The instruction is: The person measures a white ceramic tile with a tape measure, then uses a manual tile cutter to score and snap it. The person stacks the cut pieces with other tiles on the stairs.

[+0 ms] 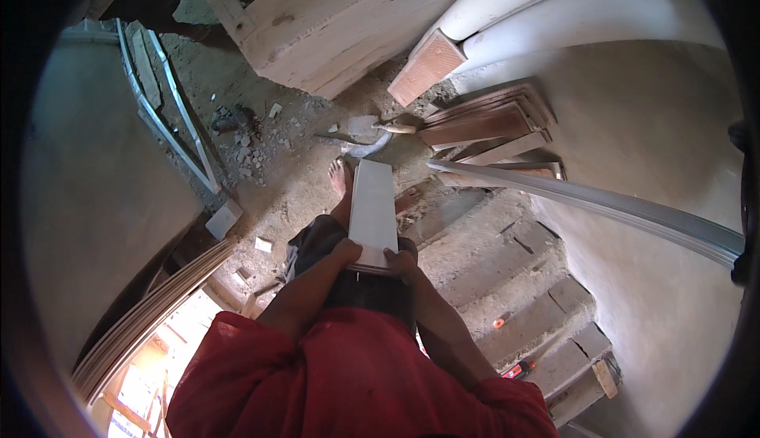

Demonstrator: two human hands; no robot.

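Observation:
A small stack of long, pale, rectangular tiles extends forward from my lap. My left hand is closed on its near left corner, and my right hand grips the near right corner. The top face of the stack is smooth and light; the edges of lower tiles show along its left side and near end. Ahead of the far end lies a trowel with a wooden handle. Close by it, a curved grey strip rests on the dusty floor.
Brown tiles lean in a pile at the right wall, beside long grey metal profiles. Rough steps run down the right. Rubble and metal rails lie ahead left. A large pale block stands beyond.

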